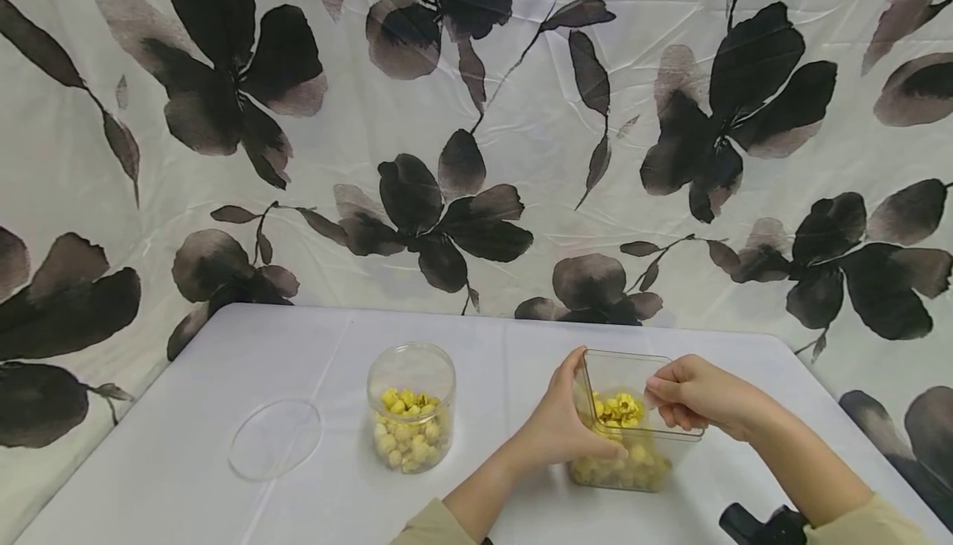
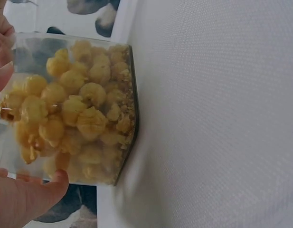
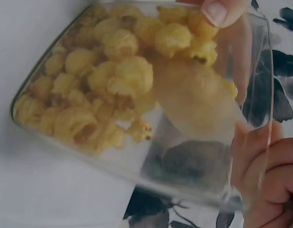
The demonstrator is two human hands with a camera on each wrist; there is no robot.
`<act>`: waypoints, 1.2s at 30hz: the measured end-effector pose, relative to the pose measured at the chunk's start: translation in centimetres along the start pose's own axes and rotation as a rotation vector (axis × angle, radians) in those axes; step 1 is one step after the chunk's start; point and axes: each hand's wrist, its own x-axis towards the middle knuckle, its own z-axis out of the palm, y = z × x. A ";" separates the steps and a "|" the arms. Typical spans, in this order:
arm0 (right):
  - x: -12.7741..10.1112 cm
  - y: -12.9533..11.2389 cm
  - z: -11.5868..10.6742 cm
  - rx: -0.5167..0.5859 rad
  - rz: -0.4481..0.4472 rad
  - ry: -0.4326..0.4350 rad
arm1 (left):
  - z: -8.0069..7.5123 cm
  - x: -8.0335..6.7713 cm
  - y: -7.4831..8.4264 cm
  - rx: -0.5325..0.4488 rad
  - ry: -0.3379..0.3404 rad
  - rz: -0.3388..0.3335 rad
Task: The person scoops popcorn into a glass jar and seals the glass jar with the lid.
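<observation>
Two hands hold a box of yellow puffs.

Head view: the left hand (image 1: 562, 429) and right hand (image 1: 688, 396) each curl their grip round the clear square plastic box (image 1: 633, 446) of yellow puffy snacks (image 1: 618, 408), near the front edge of the white worktop (image 1: 223, 479). A clear round jar (image 1: 411, 408) and a clear round lid (image 1: 275, 439) sit further left.
Left wrist view: fingers (image 2: 23, 199) press the box wall (image 2: 122, 114).
Right wrist view: a fingertip (image 3: 220, 10) sits on the rim.

Two clear containers counted: one round jar (image 1: 411, 406) at lower centre, one square tub (image 1: 624, 437) at lower right. One flat clear lid (image 1: 275, 438) noted lower left. Two hands seen: left hand (image 1: 560, 421), right hand (image 1: 688, 394). Yellow puffs (image 1: 405, 437): too many to count.
</observation>
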 end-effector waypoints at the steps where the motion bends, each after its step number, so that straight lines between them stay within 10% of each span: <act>1: -0.1 0.0 -0.1 0.005 0.005 -0.008 | 0.0 0.0 0.0 0.002 -0.001 0.002; 20: -0.7 0.5 -1.5 0.051 -0.064 -0.150 | -0.3 0.0 -0.1 -0.011 0.000 0.015; 36: -0.5 0.7 -0.5 0.158 0.048 0.007 | 0.0 0.1 -0.1 -0.005 0.010 0.015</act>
